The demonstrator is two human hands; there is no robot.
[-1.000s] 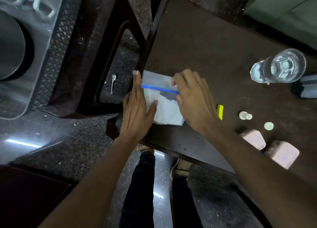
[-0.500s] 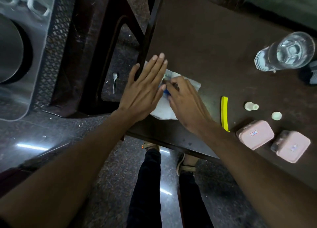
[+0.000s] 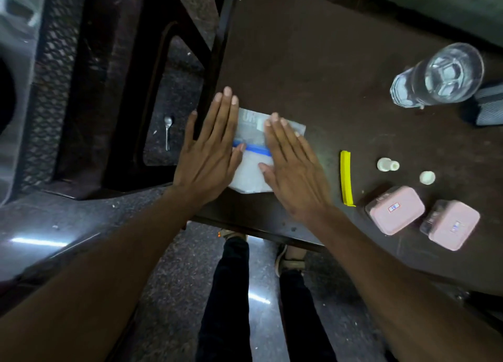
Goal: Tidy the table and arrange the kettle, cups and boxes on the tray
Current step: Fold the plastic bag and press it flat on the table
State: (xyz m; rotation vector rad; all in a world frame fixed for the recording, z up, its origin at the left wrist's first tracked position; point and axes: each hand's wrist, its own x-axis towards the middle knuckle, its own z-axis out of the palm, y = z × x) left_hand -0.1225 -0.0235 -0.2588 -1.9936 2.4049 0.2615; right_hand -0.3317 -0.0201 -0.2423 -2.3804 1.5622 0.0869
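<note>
A clear plastic bag with a blue strip [image 3: 251, 157] lies at the near left corner of the dark table [image 3: 313, 62]. My left hand [image 3: 211, 149] lies flat on its left side, fingers straight. My right hand [image 3: 292, 165] presses flat on its right side. Two pink boxes [image 3: 394, 209] [image 3: 453, 224] sit near the table's front edge to the right. A clear glass [image 3: 442, 76] lies on its side at the far right. The kettle and tray are mostly out of view at the far left.
A yellow strip [image 3: 345, 178] lies right of my right hand, with a small white bottle [image 3: 386, 165] and a white cap [image 3: 427, 177] beyond it. A spoon [image 3: 167, 131] lies on the floor under a dark chair [image 3: 114, 76]. A grey object [image 3: 490, 105] sits at the right edge.
My right hand has gone from pinching at the blue strip to lying flat on the bag. The bag has unfolded further, and my left hand has shifted to its left side.
</note>
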